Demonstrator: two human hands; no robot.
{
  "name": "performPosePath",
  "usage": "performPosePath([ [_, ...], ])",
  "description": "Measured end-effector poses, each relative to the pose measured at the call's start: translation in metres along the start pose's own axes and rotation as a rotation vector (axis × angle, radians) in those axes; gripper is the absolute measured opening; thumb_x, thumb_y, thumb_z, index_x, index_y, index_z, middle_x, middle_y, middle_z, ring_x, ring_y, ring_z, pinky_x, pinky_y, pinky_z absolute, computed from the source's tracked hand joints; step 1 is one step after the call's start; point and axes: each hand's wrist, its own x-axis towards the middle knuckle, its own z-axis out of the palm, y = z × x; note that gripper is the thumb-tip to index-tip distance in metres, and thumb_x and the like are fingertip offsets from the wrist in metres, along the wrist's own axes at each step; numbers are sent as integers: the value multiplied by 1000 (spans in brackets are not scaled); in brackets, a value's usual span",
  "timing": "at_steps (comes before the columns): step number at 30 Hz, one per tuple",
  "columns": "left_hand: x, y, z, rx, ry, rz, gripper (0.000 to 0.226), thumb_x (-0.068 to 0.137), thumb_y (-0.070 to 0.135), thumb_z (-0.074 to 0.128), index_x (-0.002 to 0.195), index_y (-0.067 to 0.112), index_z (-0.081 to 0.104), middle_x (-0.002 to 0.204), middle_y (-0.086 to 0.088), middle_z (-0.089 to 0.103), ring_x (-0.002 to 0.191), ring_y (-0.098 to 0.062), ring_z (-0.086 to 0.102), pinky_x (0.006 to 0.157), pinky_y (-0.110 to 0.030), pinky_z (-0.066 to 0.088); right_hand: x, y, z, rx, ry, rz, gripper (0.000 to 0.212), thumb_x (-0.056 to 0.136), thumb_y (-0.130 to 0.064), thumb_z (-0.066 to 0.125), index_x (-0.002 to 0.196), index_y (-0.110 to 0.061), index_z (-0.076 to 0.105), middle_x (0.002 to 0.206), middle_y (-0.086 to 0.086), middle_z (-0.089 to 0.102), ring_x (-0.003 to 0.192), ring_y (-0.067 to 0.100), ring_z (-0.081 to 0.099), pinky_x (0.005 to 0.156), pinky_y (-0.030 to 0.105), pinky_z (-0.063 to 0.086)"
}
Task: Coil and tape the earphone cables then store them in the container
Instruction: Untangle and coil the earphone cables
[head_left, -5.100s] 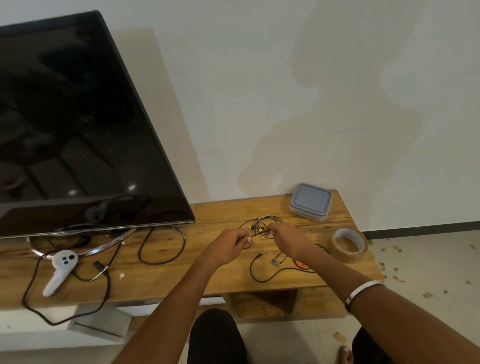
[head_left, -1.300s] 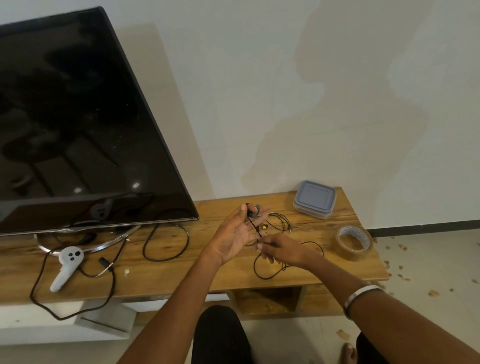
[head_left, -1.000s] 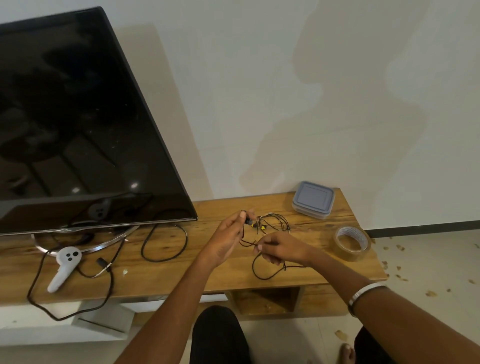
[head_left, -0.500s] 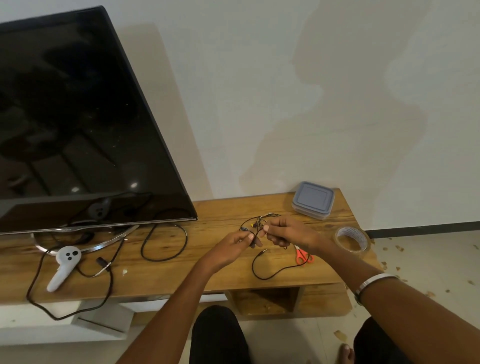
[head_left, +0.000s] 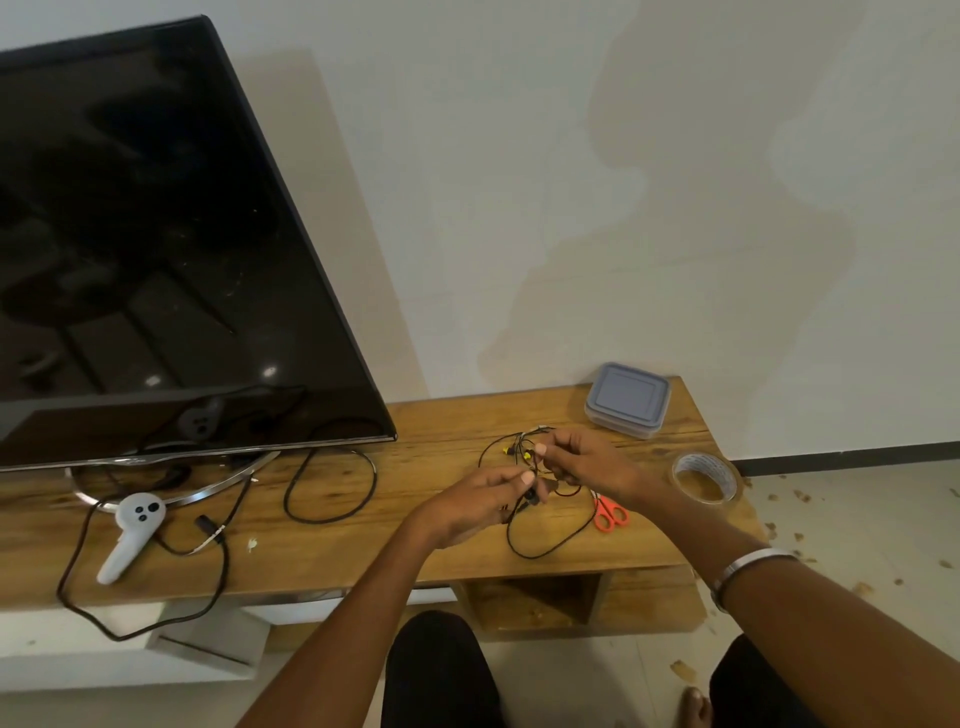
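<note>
On wooden bench (head_left: 415, 551) against wall: TV (head_left: 156, 234) at left, controller (head_left: 132, 535) and looped cable (head_left: 327, 488) in front of it. Lidded container (head_left: 627, 399) at back right, tape roll (head_left: 705, 477) near right edge, scissors (head_left: 609, 513) just left of roll. Both hands, left hand (head_left: 478, 501) and right hand (head_left: 587, 462), mid-bench w/ earphone cables (head_left: 540, 545) btwn them, one loop trailing toward front edge.

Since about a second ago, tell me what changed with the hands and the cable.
The left hand, then raised with its palm up, turned down and now pinches the cable low over the table. The right hand moved up and away to grip the tangle near the yellow tips, uncovering the scissors. Container, tape roll and controller stayed put.
</note>
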Motion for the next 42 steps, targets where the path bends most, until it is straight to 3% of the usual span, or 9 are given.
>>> performPosePath([
  [6,-4,15,7,-364,-37,80,24,94,36,50,90,15,62,141,-24,48,135,-31,44,107,-53,36,-4,8,-1,102,55,-3,18,95,-21,55,81,-16,65,62,0,50,52,9,36,49,23,29],
  [9,-3,19,8,-451,-49,144,24,92,38,55,91,15,61,136,-20,53,134,-32,45,108,-61,31,-6,15,-1,114,80,13,16,95,-14,53,84,-13,64,61,1,47,50,8,35,50,26,27],
  [13,0,25,9,-534,-8,221,22,94,34,48,93,15,59,140,-23,50,134,-33,46,106,-58,34,-11,18,5,69,79,23,20,99,-13,46,97,-11,65,56,-4,47,47,6,37,47,22,30],
  [17,4,29,12,-585,59,293,23,97,33,42,93,14,55,140,-18,52,135,-27,45,109,-59,32,-9,22,16,-21,45,31,25,99,-14,45,78,-12,58,56,-8,51,46,6,40,48,25,32],
  [21,8,29,11,-574,166,319,26,96,33,44,91,17,64,140,-9,54,132,-23,48,95,-48,47,-7,16,28,-56,-24,70,25,98,-18,49,81,-4,59,54,-10,52,47,8,42,49,25,35],
  [26,10,19,4,-237,299,284,31,99,33,43,88,27,71,140,5,53,131,-3,46,108,-38,33,-10,3,31,-43,-139,67,24,99,-16,47,103,-1,65,62,9,50,50,16,41,47,19,35],
  [31,13,7,-5,158,304,265,27,101,26,45,99,16,70,122,14,58,112,22,45,93,-9,36,-10,0,25,-22,-182,148,24,97,-21,50,98,-4,67,63,3,54,53,13,48,55,24,42],
  [36,16,-9,-15,428,330,246,23,99,33,48,100,28,71,118,4,61,109,20,44,89,-7,32,-11,-1,16,76,-209,157,23,95,-26,55,93,-7,68,61,2,50,55,15,47,56,26,42],
  [42,18,-17,-24,581,331,241,21,98,34,52,101,23,69,114,1,60,120,-5,48,94,-18,38,-12,-4,6,128,-200,166,20,95,-22,55,96,-7,67,61,3,49,54,16,46,55,24,41],
])
